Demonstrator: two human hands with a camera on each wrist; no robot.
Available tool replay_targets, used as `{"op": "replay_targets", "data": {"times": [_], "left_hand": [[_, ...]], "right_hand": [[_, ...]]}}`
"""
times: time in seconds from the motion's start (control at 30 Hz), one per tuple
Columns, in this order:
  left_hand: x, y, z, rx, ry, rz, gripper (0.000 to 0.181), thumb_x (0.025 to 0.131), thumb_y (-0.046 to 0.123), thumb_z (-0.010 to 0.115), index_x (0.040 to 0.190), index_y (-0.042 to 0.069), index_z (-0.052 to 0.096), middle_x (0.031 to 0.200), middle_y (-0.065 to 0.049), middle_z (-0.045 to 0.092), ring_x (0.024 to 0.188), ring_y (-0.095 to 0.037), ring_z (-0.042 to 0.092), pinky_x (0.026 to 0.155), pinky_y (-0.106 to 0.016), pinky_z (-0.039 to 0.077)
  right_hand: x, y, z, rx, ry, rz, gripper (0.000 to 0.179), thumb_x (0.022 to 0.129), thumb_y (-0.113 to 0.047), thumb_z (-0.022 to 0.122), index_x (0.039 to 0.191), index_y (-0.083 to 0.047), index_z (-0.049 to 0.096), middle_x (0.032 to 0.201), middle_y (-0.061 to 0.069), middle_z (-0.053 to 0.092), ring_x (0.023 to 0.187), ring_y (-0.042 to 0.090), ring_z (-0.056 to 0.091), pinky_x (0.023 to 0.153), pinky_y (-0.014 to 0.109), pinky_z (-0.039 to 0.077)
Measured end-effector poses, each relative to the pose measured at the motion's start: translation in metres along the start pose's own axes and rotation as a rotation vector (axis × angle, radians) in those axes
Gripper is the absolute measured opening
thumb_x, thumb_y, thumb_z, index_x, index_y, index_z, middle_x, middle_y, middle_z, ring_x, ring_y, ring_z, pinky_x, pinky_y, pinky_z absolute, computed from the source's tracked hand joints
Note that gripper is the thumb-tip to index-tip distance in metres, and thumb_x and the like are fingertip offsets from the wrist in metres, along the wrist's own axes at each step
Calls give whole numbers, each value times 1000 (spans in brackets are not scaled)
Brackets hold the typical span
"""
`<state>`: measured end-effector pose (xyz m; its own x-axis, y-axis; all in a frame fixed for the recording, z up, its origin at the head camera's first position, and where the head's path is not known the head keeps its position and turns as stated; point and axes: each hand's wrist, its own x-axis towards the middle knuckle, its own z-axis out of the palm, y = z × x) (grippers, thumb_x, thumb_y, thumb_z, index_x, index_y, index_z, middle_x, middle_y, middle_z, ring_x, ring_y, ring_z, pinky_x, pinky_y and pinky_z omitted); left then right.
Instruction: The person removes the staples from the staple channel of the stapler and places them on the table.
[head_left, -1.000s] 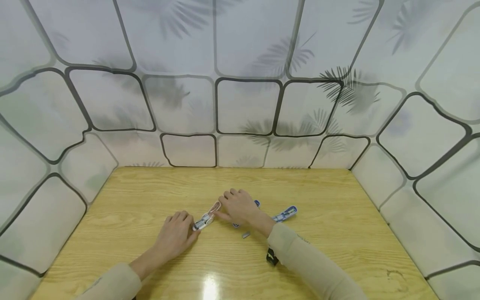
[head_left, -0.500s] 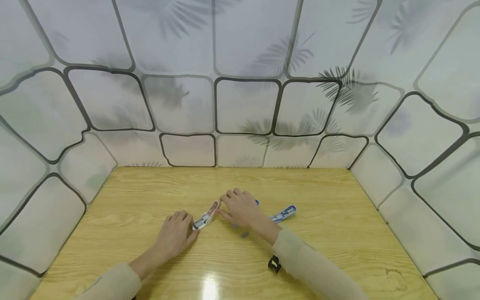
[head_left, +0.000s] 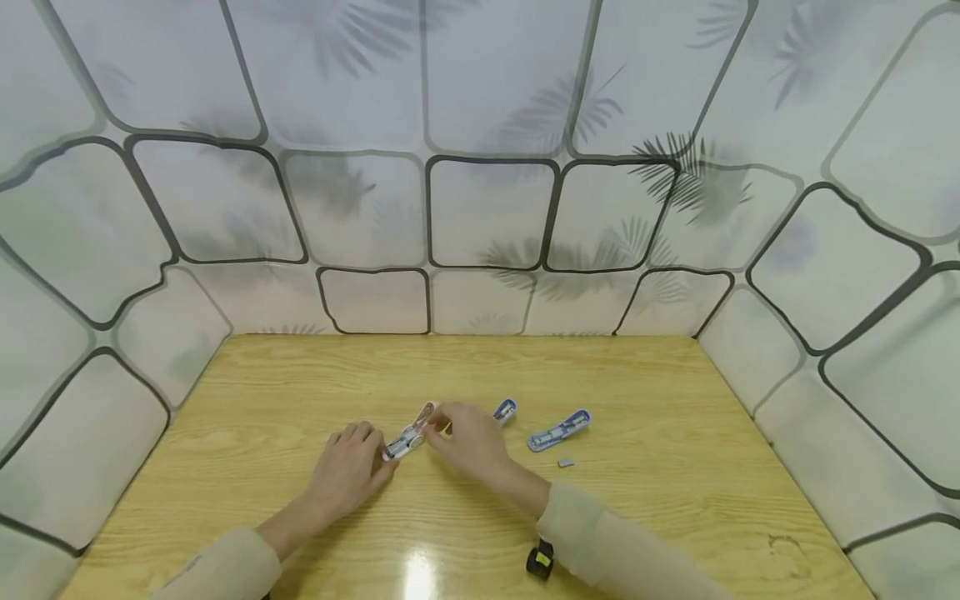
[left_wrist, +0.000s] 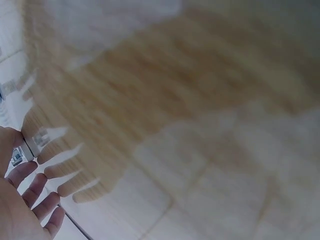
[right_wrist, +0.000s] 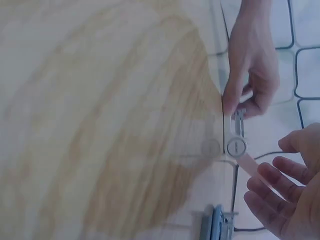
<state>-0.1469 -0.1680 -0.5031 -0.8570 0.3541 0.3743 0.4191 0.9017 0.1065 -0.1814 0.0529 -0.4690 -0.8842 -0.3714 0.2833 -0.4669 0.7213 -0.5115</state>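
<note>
A white stapler with a pinkish arm [head_left: 408, 439] lies opened out on the table, its round pivot showing in the right wrist view. My left hand [head_left: 347, 473] pinches its near end between thumb and fingers. At its far, pinkish arm [right_wrist: 251, 166] is my right hand [head_left: 471, 437], thumb and index fingertips right beside it. In the right wrist view the right hand [right_wrist: 295, 187] has loosely bent, spread fingers. The left wrist view shows the left hand [left_wrist: 27, 192] at the stapler's end, fingers partly bent.
A blue stapler [head_left: 559, 431], opened out, lies right of the right hand. Another blue one [head_left: 506, 411] is partly hidden behind that hand. A small grey strip [head_left: 566, 462] lies on the wooden table [head_left: 675, 500]. Patterned fabric walls [head_left: 487, 212] enclose the table's back and sides.
My right hand has lowered and turned toward the white stapler, its fingers coming closer to the pivot. More of both blue staplers now shows. The left hand has stayed in place.
</note>
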Motion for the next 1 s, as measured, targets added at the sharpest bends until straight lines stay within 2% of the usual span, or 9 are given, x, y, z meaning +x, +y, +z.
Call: {"op": "replay_targets", "data": {"times": [0.17,0.33,0.63,0.87,1.0], "left_hand": [[0,-2,2,6,17,18,30,86,32,86,89,11,65,92,-6,66,85,-24,64,77,-43,58],[1,-4,3,-22,20,22,29,87,31,86,89,11,65,88,-4,63,83,-22,61,75,-40,56],[2,-4,4,-29,41,39,28,87,30,86,87,11,65,84,0,60,78,-16,57,68,-31,50],[1,-1,1,-68,-25,-6,26,88,29,84,88,11,66,86,0,60,79,-14,55,69,-28,48],[1,-1,0,-71,-29,-20,26,88,29,85,88,10,66,86,0,60,80,-14,55,69,-29,50]], "right_hand": [[-1,-7,12,151,-29,50,10,96,-22,77,100,-14,81,88,-2,79,70,-1,63,64,14,50],[0,-13,19,220,-56,114,9,94,-19,78,98,-12,82,88,0,79,70,-1,63,63,16,50],[5,-17,30,204,-77,157,9,95,-19,78,98,-11,82,88,0,80,70,0,65,60,15,50],[7,-21,36,176,-104,193,9,95,-20,78,97,-13,83,81,-4,78,62,-4,58,51,15,45],[9,-24,36,159,-112,191,11,96,-22,78,96,-13,84,81,-3,79,60,-4,58,48,15,44]]}}
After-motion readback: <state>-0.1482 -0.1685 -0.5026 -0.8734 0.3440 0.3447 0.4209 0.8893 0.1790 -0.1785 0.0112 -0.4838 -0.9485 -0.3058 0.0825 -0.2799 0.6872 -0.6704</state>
